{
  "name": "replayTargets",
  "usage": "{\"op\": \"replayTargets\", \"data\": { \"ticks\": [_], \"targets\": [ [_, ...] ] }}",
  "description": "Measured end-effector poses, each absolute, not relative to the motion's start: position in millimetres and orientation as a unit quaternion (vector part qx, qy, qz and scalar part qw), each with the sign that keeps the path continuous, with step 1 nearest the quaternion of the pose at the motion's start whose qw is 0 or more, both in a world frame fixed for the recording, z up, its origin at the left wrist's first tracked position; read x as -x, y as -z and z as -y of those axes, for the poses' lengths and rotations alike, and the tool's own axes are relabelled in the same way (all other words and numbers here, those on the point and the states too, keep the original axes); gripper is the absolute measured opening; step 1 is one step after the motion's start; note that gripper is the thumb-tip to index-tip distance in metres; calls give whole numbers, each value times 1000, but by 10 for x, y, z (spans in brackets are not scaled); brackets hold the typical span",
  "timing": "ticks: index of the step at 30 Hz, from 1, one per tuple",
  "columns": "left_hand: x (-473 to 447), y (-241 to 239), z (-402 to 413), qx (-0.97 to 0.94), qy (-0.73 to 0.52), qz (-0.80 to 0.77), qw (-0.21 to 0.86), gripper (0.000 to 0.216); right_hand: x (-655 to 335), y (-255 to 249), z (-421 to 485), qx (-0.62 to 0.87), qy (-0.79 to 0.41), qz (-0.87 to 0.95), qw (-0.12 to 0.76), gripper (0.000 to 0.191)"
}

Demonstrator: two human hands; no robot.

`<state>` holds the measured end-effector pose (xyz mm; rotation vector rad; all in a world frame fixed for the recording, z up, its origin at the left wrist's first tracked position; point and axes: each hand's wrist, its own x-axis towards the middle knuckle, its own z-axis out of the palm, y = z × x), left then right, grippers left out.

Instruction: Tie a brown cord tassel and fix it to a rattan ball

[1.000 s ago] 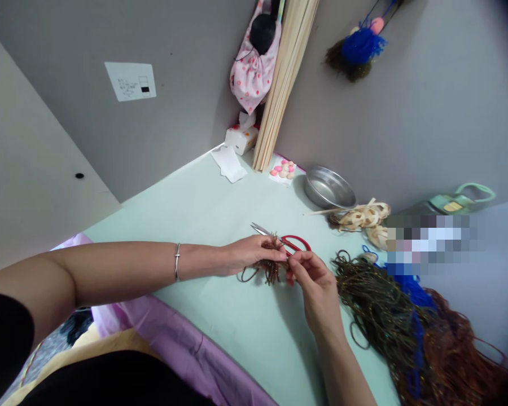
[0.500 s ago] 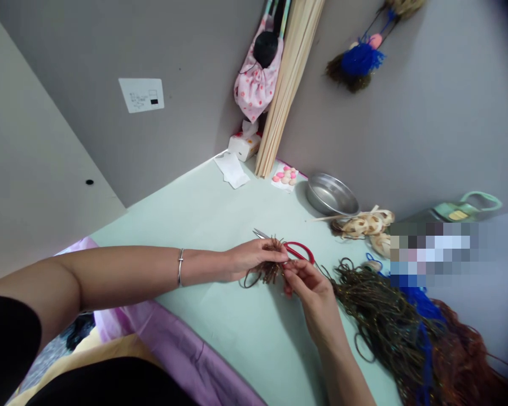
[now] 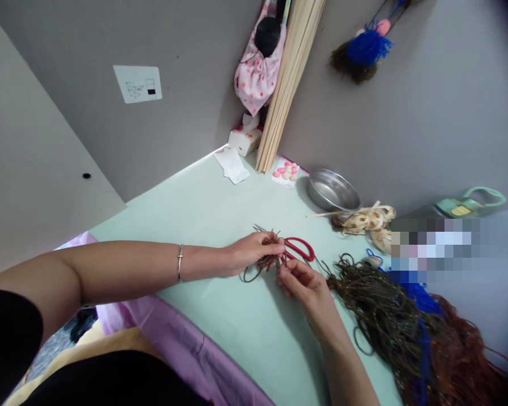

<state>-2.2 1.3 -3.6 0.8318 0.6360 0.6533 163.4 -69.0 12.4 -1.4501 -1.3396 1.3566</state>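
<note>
Holding the brown yarn bundle (image 3: 267,261) falls to your left hand (image 3: 246,252), its grip closed on the strands with the thumb laid across the top. The bundle sits just on your side of the red-handled scissors (image 3: 305,250), hiding their middle; whether it touches the surface (image 3: 173,217) beneath is hard to tell. Your right hand (image 3: 311,290), nearer to you than the scissors' handles, has its grip pinched at the fingertips on what looks like a thin strand (image 3: 285,255) by your left thumb, though the fingers hide much of the contact. To work this well, press the left thumb firmly enough that the short ends don't slip, without crushing them flat, and pinch the strand close to the bundle so it stays taut and easy to steer. Mind the loose loop (image 3: 249,278) below your left hand, on your side of the scissors' blades, as it could snag. Guard too against catching fibres from the dark yarn pile (image 3: 376,307), to the right of the scissors, with your right wrist.
</note>
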Motion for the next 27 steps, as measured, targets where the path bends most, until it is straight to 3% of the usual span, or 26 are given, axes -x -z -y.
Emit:
{"op": "replayTargets", "data": {
  "ticks": [2, 6, 11, 17, 27],
  "targets": [
    [27, 24, -24, -380, -305, -302, 819, 24, -1635, -142, 696, 561, -537, 533, 336, 29],
    [33, 9, 6, -397, -302, -270, 823, 23, -1654, -180, 699, 586, -461, 543, 387, 28],
    [29, 13, 52, -439, -285, -238, 818, 16, -1663, -165, 697, 583, -443, 569, 374, 38],
    [27, 17, 32, -436, -285, -258, 814, 15, -1661, -111, 683, 607, -425, 518, 427, 24],
    [22, 15, 22, -434, -285, -256, 815, 9, -1615, -128, 669, 600, -465, 472, 449, 21]
  ]
}}
